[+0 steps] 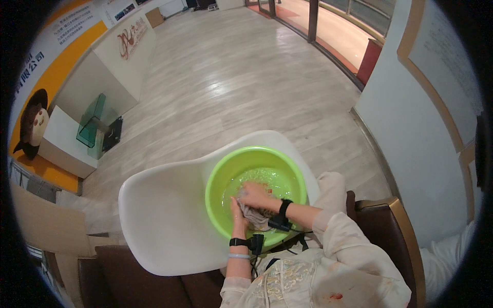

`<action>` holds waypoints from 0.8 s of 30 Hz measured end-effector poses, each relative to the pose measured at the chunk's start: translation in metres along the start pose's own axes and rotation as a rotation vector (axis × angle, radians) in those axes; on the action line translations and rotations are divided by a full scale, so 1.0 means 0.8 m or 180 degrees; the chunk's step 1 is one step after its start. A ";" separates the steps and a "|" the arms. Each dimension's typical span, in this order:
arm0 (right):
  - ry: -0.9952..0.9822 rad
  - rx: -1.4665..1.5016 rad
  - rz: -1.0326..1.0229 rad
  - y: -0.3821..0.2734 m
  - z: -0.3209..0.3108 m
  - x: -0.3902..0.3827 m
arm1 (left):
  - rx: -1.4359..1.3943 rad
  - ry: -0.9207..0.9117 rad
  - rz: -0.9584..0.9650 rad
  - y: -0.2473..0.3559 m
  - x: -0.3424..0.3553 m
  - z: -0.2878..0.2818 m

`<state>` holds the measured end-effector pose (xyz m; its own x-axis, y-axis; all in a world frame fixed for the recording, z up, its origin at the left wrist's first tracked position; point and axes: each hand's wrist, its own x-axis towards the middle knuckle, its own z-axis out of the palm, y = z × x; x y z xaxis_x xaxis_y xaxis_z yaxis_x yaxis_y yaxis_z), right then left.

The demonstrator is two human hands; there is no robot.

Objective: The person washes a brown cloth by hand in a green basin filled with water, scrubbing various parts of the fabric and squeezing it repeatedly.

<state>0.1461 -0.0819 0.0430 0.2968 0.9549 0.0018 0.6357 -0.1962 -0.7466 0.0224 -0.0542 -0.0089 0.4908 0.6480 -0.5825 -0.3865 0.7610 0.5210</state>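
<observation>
From my end, via the head cam: both hands are down inside a lime-green basin (pixel 214 177) w/ shallow water (pixel 277 180) in it, bubbles on the surface. The cloth, a wet greyish one (pixel 256 219), is bunched in the basin's near half, btwn the two hands.

R hand (pixel 256 195): fingers curled in, closed on the upper end of the cloth; a bit pokes out on the L side of the fist. Rest of the cloth hangs below the R fingers, toward the near rim. L hand (pixel 238 215): upright along the cloth's L edge, touching it, thumb side up near the R fist. L fingers mostly hidden, so can't tell how far they're closed.

Each wrist has a black strap w/ a small black device: L one (pixel 257 243), R one (pixel 280 223). Pale bangle (pixel 239 255) just below the L strap.

Basin sits on the R part of a white moulded chair (pixel 164 215). Brown sofa (pixel 128 272) at the near side, wood-look floor (pixel 226 87) beyond.
</observation>
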 end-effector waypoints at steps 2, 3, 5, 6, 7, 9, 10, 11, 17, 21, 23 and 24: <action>-0.0078 0.0609 -0.0148 -0.052 0.010 -0.039 | -0.0093 -0.0735 0.0356 -0.016 0.012 -0.053; 0.0001 0.0582 -0.0347 -0.067 0.009 -0.049 | -0.0127 -0.1128 0.0533 -0.018 0.015 -0.067; 0.0150 0.0521 -0.0764 -0.086 0.007 -0.060 | -0.0137 -0.1090 0.0548 -0.023 0.017 -0.077; -0.0008 0.0197 -0.0484 -0.062 0.011 -0.045 | -0.0099 -0.0725 0.0321 -0.019 0.002 -0.037; 0.0143 0.0000 -0.0270 -0.037 0.015 -0.026 | -0.0042 -0.0354 0.0112 -0.014 -0.006 -0.003; 0.0336 -0.0349 0.0039 -0.012 0.018 0.011 | 0.0459 -0.0181 0.0068 -0.013 -0.004 0.011; 0.0335 -0.0225 0.0254 -0.006 0.016 0.016 | 0.0496 -0.0265 0.0008 -0.014 -0.006 0.010; 0.0326 -0.0114 0.0481 -0.003 0.009 0.019 | 0.0519 -0.0349 -0.0065 -0.017 -0.007 0.013; 0.0394 0.0223 -0.1020 -0.073 0.027 -0.045 | -0.1273 -0.0921 0.0451 -0.064 0.050 -0.070; 0.0324 -0.0108 -0.0454 -0.018 0.016 -0.011 | -0.0344 0.0089 0.0361 -0.041 0.009 -0.002; -0.0070 -0.0420 -0.0216 -0.013 0.002 0.003 | 0.0018 0.0287 0.0471 -0.033 0.005 -0.002; -0.0258 -0.0593 -0.0152 -0.013 0.000 0.005 | -0.0009 0.0273 0.0697 -0.037 0.007 -0.003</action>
<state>0.1406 -0.0763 0.0510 0.2098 0.9774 -0.0249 0.7708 -0.1810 -0.6109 0.0344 -0.0729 -0.0291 0.3268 0.7978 -0.5067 -0.4788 0.6020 0.6390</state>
